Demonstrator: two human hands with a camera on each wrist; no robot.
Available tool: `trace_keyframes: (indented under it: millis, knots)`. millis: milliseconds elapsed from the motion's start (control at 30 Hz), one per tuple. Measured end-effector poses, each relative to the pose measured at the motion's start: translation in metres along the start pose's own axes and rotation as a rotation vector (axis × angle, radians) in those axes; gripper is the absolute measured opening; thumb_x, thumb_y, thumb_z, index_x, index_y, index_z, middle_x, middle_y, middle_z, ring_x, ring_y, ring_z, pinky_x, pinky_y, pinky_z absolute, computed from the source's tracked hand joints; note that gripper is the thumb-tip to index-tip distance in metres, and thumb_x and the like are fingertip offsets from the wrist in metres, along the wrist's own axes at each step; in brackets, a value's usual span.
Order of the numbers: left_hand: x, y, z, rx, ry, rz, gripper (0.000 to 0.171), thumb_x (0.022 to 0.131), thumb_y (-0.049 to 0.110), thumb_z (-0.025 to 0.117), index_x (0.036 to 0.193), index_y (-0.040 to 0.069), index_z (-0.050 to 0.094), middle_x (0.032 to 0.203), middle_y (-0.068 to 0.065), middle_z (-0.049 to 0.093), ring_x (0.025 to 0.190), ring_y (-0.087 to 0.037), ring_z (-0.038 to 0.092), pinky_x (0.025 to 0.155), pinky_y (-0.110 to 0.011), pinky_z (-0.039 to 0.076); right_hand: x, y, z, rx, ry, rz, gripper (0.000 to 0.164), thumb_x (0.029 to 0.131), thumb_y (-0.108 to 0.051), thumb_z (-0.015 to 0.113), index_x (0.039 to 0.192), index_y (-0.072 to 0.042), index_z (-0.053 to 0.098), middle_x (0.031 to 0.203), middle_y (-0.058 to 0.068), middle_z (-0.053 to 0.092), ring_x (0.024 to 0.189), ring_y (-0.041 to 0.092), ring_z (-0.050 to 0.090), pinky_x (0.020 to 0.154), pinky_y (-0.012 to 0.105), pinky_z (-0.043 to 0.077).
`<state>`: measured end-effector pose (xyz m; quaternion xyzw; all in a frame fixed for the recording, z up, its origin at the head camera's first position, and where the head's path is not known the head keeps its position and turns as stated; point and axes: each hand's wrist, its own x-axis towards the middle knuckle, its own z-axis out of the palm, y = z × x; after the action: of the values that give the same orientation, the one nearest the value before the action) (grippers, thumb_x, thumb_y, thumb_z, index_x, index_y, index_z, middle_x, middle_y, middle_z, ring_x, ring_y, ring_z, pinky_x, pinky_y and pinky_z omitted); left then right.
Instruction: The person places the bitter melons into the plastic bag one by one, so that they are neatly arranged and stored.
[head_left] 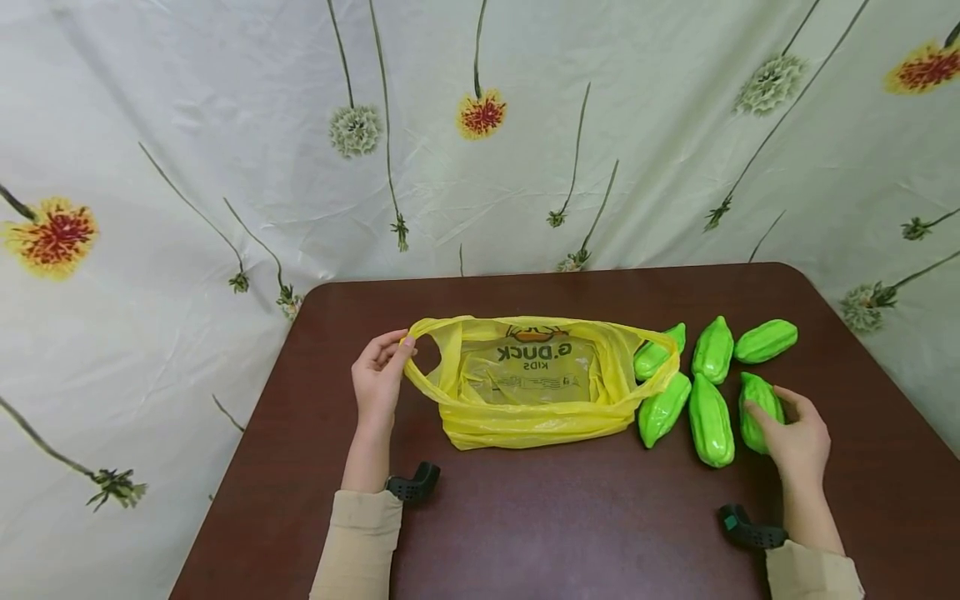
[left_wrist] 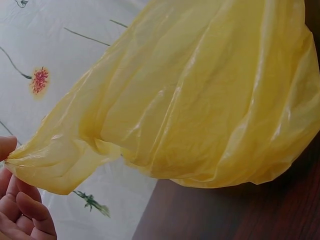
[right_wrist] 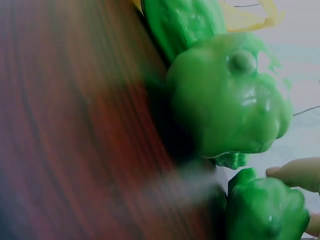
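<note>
At the far left, the person's left grip [head_left: 378, 383] pinches the left handle [head_left: 424, 383] of a yellow plastic bag [head_left: 536, 425] between thumb and fingers; the other fingers curl in loosely. The bag sits just right of that grip on the dark worktop [head_left: 555, 533], its mouth spread wide and its inside visible. Its right handle [head_left: 660, 382] reaches over a ridged green back-left pod [head_left: 651, 358], partly seen through the loop. A front-left pod [head_left: 663, 410] lies just beside the bag, slanted. Next come two middle pods [head_left: 711, 421], one behind the other, then a back-right pod [head_left: 765, 342] lying nearly crosswise. In front of it, the nearest pod [head_left: 756, 392] lies inside the right grip [head_left: 804, 437]: thumb on its left, fingers curled over its right side, parted only by its width. How firmly they press, I cannot tell.
</note>
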<state>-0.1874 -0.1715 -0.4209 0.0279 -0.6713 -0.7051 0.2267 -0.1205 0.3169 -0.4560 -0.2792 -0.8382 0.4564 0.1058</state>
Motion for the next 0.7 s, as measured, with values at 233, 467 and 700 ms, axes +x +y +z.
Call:
trace_keyframes:
  millis: [233, 467, 700]
  knots:
    - [0.000, 0.000, -0.001, 0.013, -0.002, -0.009, 0.026, 0.086, 0.016, 0.069, 0.104, -0.003, 0.067, 0.071, 0.007, 0.065, 0.059, -0.007, 0.051, 0.050, -0.017, 0.036, 0.002, -0.011, 0.004, 0.141, -0.003, 0.068, 0.064, 0.089, -0.042, 0.060, 0.141, -0.009, 0.042, 0.134, 0.008, 0.044, 0.123, 0.028, 0.038, 0.088, 0.030, 0.036]
    - [0.001, -0.001, 0.000, 0.017, -0.008, -0.013, 0.027, 0.086, 0.017, 0.070, 0.105, -0.003, 0.067, 0.071, 0.007, 0.065, 0.059, -0.007, 0.052, 0.051, -0.018, 0.036, -0.003, -0.035, 0.003, 0.288, 0.012, 0.060, 0.057, 0.086, -0.042, 0.064, 0.135, -0.017, 0.050, 0.111, -0.015, 0.048, 0.104, 0.007, 0.044, 0.080, 0.021, 0.035]
    - [0.000, -0.001, 0.000, 0.024, -0.005, -0.008, 0.026, 0.086, 0.016, 0.069, 0.103, -0.003, 0.067, 0.071, 0.006, 0.065, 0.059, -0.007, 0.052, 0.050, -0.017, 0.035, -0.010, -0.066, 0.007, 0.434, 0.003, 0.034, 0.054, 0.086, -0.035, 0.067, 0.134, -0.016, 0.052, 0.116, -0.012, 0.050, 0.109, 0.009, 0.044, 0.086, 0.022, 0.034]
